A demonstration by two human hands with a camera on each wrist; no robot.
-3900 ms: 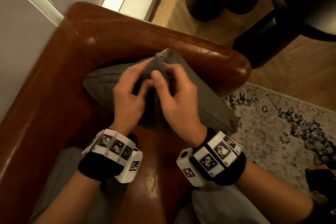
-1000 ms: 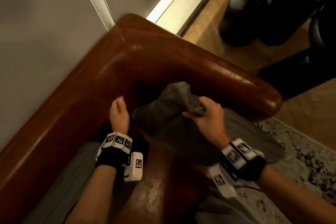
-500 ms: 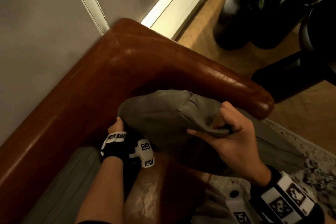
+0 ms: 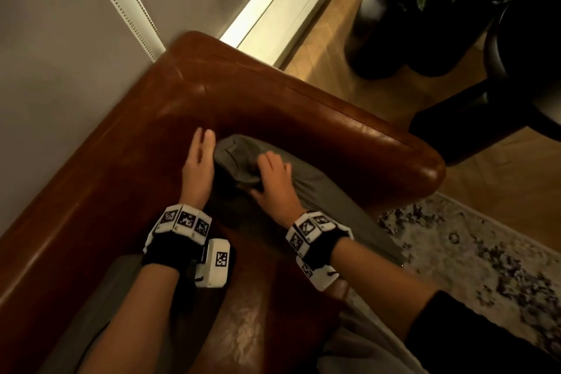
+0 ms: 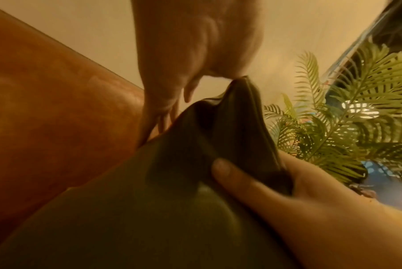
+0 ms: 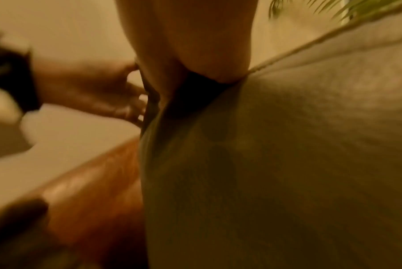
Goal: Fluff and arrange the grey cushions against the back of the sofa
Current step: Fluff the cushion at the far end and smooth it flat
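Note:
A grey cushion (image 4: 328, 200) stands in the corner of the brown leather sofa (image 4: 243, 100), leaning along the armrest. My right hand (image 4: 273, 179) grips its bunched top corner, thumb pressed on the front of the fabric (image 5: 230, 172). My left hand (image 4: 198, 158) lies with straight fingers against the cushion's left edge, between it and the sofa back. In the left wrist view the left hand's fingers (image 5: 163, 112) point down beside the cushion (image 5: 149, 200). The right wrist view is blurred but shows the cushion (image 6: 287, 163) and the open left hand (image 6: 91, 91).
A second grey cushion-like shape (image 4: 100, 307) lies along the sofa back under my left forearm. Beyond the armrest are dark plant pots (image 4: 379, 48), a dark piece of furniture (image 4: 485, 118) and a patterned rug (image 4: 470, 252). A wall runs behind the sofa.
The cushion was raised half a second ago with my left hand under it. It has come down into the corner, and the left hand has come out to its left side.

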